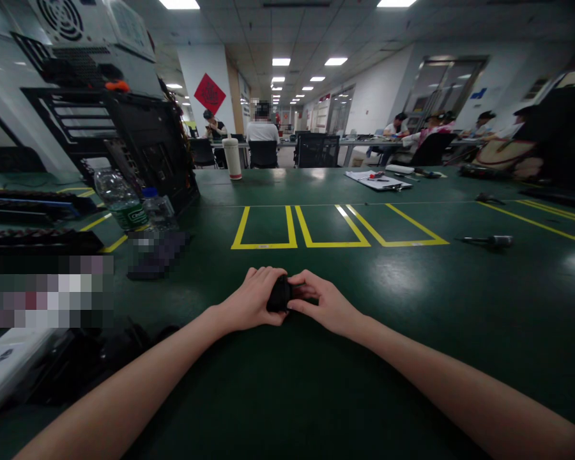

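Note:
A small black boxy object [278,295] is between my two hands, low over the green tabletop [287,383]; its exact kind cannot be made out. My left hand [255,297] is closed around its left side, with the thumb at the near edge and the fingers over the far side. From the right, my right hand [323,300] pinches its right end between thumb and fingers. Parts of the object are covered by the left fingers. Just beyond my hands, yellow tape outlines [264,246] mark the table.
On the left stand an open black computer case [148,147], plastic bottles [119,198] and a dark flat item [158,255]. A screwdriver [498,241] lies at right. Farther back are a white cup [232,158] and a clipboard [378,181]. Several people sit beyond the table.

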`<state>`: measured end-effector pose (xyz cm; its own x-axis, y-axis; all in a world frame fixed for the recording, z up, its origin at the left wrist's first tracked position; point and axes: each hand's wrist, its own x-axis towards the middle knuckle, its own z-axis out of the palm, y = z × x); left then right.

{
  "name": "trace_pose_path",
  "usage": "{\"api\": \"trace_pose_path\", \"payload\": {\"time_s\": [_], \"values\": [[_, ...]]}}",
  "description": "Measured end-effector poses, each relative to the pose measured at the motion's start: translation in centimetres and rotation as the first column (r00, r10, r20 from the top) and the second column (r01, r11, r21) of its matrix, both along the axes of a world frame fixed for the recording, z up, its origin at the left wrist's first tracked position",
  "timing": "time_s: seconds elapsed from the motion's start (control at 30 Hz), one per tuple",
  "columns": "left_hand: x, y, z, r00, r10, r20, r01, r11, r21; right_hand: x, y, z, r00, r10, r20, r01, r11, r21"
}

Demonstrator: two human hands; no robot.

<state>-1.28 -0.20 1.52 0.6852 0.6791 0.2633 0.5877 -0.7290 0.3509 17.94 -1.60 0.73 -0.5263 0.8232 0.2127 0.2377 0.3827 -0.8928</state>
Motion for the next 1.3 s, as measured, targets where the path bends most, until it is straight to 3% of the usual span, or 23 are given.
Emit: {"api": "trace_pose_path", "payload": {"time_s": [0.43,0.63,1.0,1.3], "values": [[-0.05,0.12,-0.18,1.000,0.000,0.006,0.000,1.000,-0.004,-0.25,0.21,-0.59,0.996,0.027,-0.080,-0.038,0.988,-0.147],[0.01,0.16,-0.23,1.000,-0.006,0.011,0.006,1.000,0.005,-0.04,0.23,-0.55,0.999,0.029,-0.031,-0.030,0.999,-0.028],[-0.08,0.25,0.00,0.999,-0.024,0.028,0.025,0.998,-0.052,-0.34,0.38,-0.12,0.999,0.001,-0.032,-0.004,0.996,-0.084],[-0.16,0.27,0.11,1.000,-0.019,0.016,0.019,0.998,-0.055,0.18,0.48,-0.30,0.998,0.006,0.065,-0.010,0.998,0.069]]}}
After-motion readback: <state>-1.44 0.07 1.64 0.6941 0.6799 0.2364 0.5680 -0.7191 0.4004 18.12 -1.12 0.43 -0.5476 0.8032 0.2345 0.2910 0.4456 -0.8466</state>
